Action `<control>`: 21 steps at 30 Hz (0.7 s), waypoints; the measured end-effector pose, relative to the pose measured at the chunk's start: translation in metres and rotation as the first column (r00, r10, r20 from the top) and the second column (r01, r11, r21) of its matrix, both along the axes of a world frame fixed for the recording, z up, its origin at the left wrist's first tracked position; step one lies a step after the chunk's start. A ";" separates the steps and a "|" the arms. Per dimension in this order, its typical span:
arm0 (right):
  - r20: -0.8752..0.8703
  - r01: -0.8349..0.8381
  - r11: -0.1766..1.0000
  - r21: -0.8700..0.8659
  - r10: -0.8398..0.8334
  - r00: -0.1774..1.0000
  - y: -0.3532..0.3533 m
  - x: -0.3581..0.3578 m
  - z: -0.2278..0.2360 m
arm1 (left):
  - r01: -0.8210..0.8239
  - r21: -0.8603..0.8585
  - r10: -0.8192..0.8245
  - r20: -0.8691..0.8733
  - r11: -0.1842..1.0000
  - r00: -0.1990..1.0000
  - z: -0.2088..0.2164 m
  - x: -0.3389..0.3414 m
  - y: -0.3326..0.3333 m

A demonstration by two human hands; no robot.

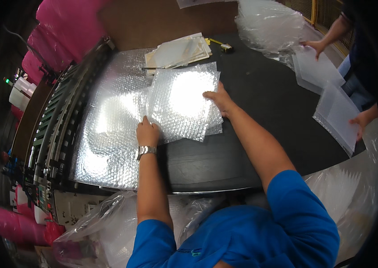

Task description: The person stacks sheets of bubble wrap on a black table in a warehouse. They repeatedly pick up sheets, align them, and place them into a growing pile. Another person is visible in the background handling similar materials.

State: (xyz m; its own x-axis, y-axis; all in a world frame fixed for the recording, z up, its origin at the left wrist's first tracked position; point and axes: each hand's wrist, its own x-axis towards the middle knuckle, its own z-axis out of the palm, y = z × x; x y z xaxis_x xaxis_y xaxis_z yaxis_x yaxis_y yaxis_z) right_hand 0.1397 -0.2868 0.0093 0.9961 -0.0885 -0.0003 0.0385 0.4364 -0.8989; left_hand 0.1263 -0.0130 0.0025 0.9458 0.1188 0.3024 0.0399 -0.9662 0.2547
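A small stack of clear bubble-wrap pouches [177,105] lies at the middle of the dark table, bright with glare. My right hand [219,100] grips its right edge, thumb on top and the other fingers underneath. At the stack's lower left, my left hand [148,132], with a metal watch at the wrist, is closed at the border with a wide bubble-wrap sheet [113,147]. Its fingers look curled on the film and their tips are partly hidden. That sheet spreads leftward to the machine's edge.
A machine with rollers [57,118] runs along the left, beside pink rolls [66,27]. Pale flat sheets [177,51] and a yellow-black tape measure [225,47] lie on the far table [260,120]. On the right, a co-worker's hands hold pouches [338,118] near piled plastic [269,27].
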 end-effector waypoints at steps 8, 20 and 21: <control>0.024 -0.035 0.998 -0.044 0.036 0.999 -0.073 -0.050 -0.001 | 0.170 0.039 -0.168 -0.046 0.985 0.985 0.004 -0.064 0.017; -0.048 -0.115 0.993 -0.027 0.114 0.992 -0.067 -0.121 0.024 | 0.666 -0.011 -0.665 0.036 0.746 0.746 0.050 -0.121 -0.136; -0.053 -0.109 0.994 -0.006 0.109 0.993 -0.060 -0.123 0.022 | 0.697 -0.028 -0.696 0.037 0.717 0.718 0.039 -0.128 -0.151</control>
